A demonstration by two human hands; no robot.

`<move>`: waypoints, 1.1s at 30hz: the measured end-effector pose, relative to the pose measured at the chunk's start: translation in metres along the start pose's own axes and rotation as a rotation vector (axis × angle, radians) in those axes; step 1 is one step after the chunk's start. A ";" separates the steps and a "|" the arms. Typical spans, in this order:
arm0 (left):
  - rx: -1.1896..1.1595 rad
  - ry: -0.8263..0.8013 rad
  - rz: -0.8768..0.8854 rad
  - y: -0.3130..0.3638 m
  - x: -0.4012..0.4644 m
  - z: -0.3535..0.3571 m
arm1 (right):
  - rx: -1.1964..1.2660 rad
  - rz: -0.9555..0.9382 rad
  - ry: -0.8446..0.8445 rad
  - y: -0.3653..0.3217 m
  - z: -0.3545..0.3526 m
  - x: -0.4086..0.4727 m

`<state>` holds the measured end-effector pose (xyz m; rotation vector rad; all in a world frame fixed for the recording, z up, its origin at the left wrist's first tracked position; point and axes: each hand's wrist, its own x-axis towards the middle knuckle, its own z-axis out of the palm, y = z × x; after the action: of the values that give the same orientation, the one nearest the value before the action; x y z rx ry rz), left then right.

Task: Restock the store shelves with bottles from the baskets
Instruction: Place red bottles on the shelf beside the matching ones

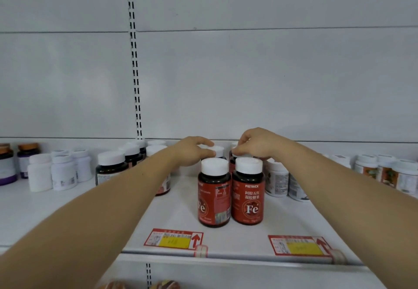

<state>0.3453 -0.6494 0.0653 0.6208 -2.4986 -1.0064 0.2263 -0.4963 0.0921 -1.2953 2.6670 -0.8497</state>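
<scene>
Two round dark-glass bottles with red labels, front left bottle [214, 195] and front right bottle [248, 191], stand upright and touching on the smooth white shelf [181, 211], each with a flat white screw cap. Behind them, the left hand [194, 150] curls thumb and fingers round the white cap of a rear left bottle [217, 150]; the right hand [255, 142] pinches down on a rear right bottle [233, 161], mostly hidden. Glossy red-and-yellow price tags [173, 238] line the shelf edge. White plastic jars [62, 171] cluster left.
</scene>
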 end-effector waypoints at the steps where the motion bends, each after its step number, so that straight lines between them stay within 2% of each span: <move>1: -0.038 0.009 0.004 -0.002 0.001 0.001 | -0.005 -0.016 0.022 0.001 0.001 0.001; 4: -0.084 0.072 0.054 0.000 0.001 0.002 | -0.032 -0.060 0.138 0.000 -0.003 0.001; 6: -0.174 0.173 0.116 0.008 -0.001 -0.001 | 0.018 -0.103 0.269 -0.004 -0.014 -0.001; 10: -0.537 0.420 0.291 0.042 -0.019 -0.026 | 0.311 -0.222 0.557 -0.023 -0.050 -0.015; 12: -0.668 0.439 0.364 0.056 -0.032 -0.037 | 0.460 -0.267 0.613 -0.030 -0.062 -0.027; 15: -0.741 0.369 0.371 0.063 -0.052 -0.034 | 0.502 -0.281 0.544 -0.030 -0.058 -0.041; 17: -0.696 0.334 0.335 0.061 -0.060 -0.021 | 0.483 -0.251 0.483 -0.026 -0.048 -0.048; 20: -0.617 0.333 0.342 0.055 -0.065 -0.006 | 0.475 -0.214 0.498 -0.022 -0.035 -0.056; 24: -0.538 0.209 0.400 0.046 -0.073 0.000 | 0.540 -0.258 0.382 -0.021 -0.016 -0.067; 27: -0.513 0.164 0.391 0.041 -0.080 0.004 | 0.587 -0.285 0.394 -0.019 -0.006 -0.075; 30: -0.644 0.267 0.338 0.044 -0.094 -0.001 | 0.770 -0.311 0.456 -0.020 -0.007 -0.084; 33: -0.933 0.196 0.304 0.041 -0.108 -0.006 | 1.048 -0.330 0.406 -0.025 -0.006 -0.098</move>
<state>0.4275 -0.5692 0.0795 0.0354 -1.6039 -1.6779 0.3059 -0.4336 0.0921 -1.2920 1.6233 -2.2974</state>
